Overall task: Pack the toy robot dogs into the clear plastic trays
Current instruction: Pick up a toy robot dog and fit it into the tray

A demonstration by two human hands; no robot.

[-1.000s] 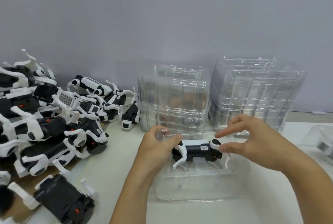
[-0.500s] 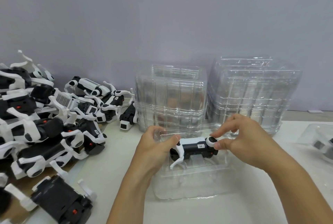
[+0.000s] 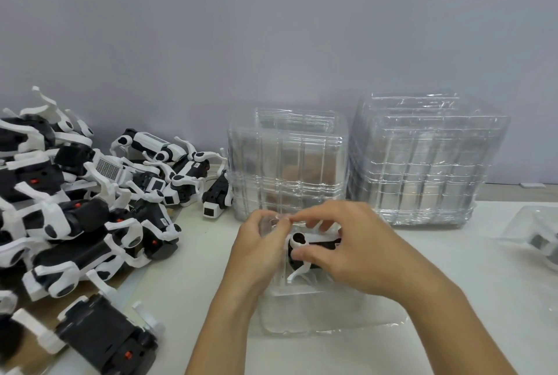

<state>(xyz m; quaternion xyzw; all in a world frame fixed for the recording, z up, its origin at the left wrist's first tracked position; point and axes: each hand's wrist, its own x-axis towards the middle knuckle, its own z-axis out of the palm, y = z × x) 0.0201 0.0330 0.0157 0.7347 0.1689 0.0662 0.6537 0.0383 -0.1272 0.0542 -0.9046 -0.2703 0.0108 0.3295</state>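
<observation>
Hands point(image 3: 317, 251) pinch and mostly hide one toy dog point(image 3: 305, 249) in its clear tray point(image 3: 302, 311); white desk point(image 3: 453, 269), grey wall point(image 3: 271, 27) at twelve o'clock.

Soft, even light fills the frame, bright without harsh shadows; only faint shade lies on the white table point(image 3: 193, 293) under the forearms. Small glints streak the stacks of clear trays point(image 3: 428, 160) at centre right. The wide lens bows the edges, stretching the toy dogs point(image 3: 75, 223) at lower left. Focus is slightly soft overall.
</observation>
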